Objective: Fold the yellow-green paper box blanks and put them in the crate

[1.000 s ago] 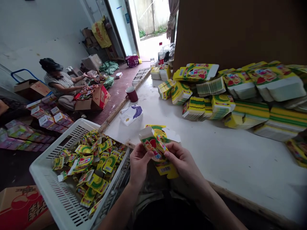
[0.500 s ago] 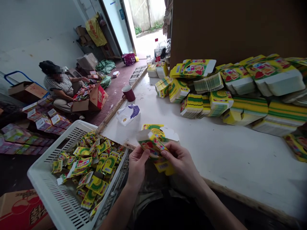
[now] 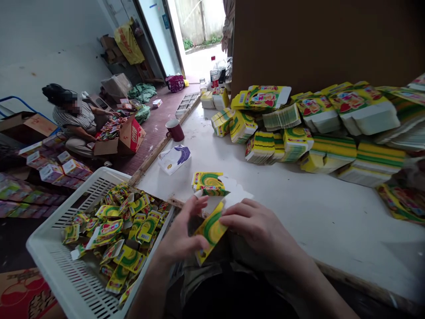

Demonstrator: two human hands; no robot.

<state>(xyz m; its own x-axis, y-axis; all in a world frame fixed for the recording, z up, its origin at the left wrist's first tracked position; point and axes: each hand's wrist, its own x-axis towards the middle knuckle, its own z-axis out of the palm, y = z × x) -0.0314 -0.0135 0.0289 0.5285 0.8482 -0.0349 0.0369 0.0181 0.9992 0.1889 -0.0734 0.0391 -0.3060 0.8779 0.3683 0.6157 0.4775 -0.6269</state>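
Both hands hold one small yellow-and-green carton (image 3: 210,231) just below the near edge of the white table (image 3: 299,212). My left hand (image 3: 181,237) grips its lower left side with thumb and fingers. My right hand (image 3: 257,228) pinches its upper right edge, fingers curled over it. The carton is tilted, its green swirl face up. Just beyond the hands a short stack of flat cartons (image 3: 208,183) lies on the table. A white slotted basket (image 3: 49,257) at my left holds several folded cartons of the same print.
Tall piles of flat yellow-green cartons (image 3: 332,128) line the table's far side against a brown board. A maroon mug (image 3: 175,130) and a white-purple packet (image 3: 173,158) stand further left. A seated person (image 3: 75,122) works at an open cardboard box (image 3: 128,135) on the floor.
The carton has been turned and lowered from chest height to just below the table edge; the printed fruit side is now away and the green swirl side shows. Both hands moved down with it.
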